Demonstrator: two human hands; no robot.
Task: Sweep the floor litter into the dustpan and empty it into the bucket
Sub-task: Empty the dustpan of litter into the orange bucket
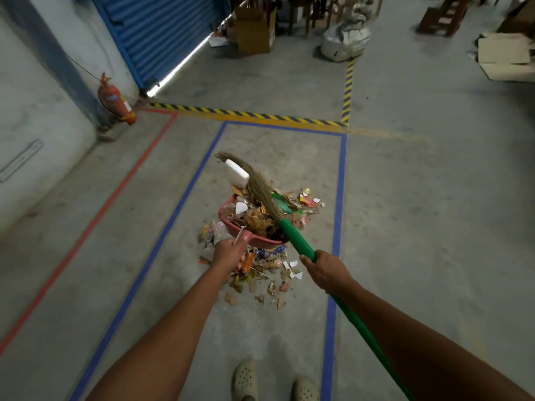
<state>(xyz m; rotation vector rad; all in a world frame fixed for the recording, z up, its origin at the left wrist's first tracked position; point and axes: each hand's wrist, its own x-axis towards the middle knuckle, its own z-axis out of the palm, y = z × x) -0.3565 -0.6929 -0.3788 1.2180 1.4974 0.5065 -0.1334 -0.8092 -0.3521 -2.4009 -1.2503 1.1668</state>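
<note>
- Left hand (pixel 228 254): fingers curled round the handle of the red plastic dustpan (pixel 227 224). The pan is heaped with paper and dry-leaf scraps and sits inside the blue-taped rectangle (pixel 343 183) on the grey concrete floor (pixel 405 227). Whether the pan rests on the floor or is raised cannot be told.
- Right hand (pixel 322 274): wrapped round the green handle of the grass-bristle broom (pixel 298 241), whose bristles lie across the load.
- Step in hand, as judged: securing a full pan for emptying. To do it well, hold the pan level and press the bristles down on the load. The white foam block (pixel 237 172) perched at the far lip looks likeliest to fall.
- Loose floor litter (pixel 272 270) lies just beside the pan, on the person's side, so another pass appears necessary.
- Bucket: not in view.
- Count: one dustpan, one broom, one foam block, two hands and two pale perforated shoes (pixel 246 380). The litter scraps are too many to count.
</note>
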